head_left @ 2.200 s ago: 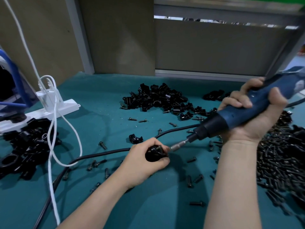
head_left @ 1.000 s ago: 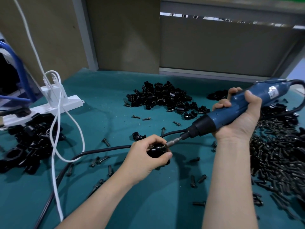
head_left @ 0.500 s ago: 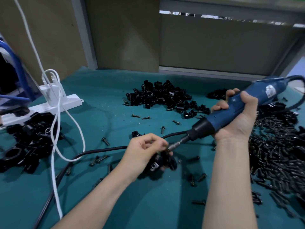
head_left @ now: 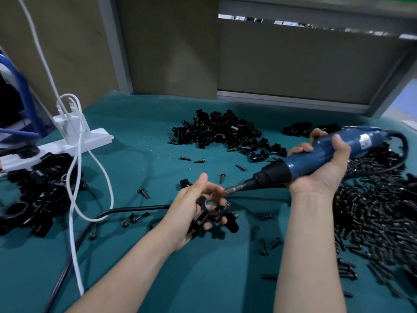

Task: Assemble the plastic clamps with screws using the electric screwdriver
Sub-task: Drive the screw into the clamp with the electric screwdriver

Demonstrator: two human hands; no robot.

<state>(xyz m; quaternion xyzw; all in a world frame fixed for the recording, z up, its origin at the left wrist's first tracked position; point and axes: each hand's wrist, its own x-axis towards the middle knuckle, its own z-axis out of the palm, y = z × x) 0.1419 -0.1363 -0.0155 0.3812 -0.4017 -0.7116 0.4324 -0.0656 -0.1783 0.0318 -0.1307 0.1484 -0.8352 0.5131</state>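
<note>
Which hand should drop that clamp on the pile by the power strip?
Left: the left hand holds the clamp and that pile lies on its side; the right hand grips the screwdriver.

I read screwdriver (head_left: 320, 159) body as smooth blue plastic, slight sheen; bit (head_left: 234, 189) dull grey metal; clamp (head_left: 206, 214) black plastic, semi-gloss; table cover (head_left: 203, 279) matt, felt-like; screws (head_left: 372, 211) dark metal; power strip (head_left: 94, 141) glossy white plastic.

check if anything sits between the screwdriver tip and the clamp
Only fingertips of the left hand: they lie at the screwdriver tip, just above the clamp that hand holds. Nothing else visible.
</note>
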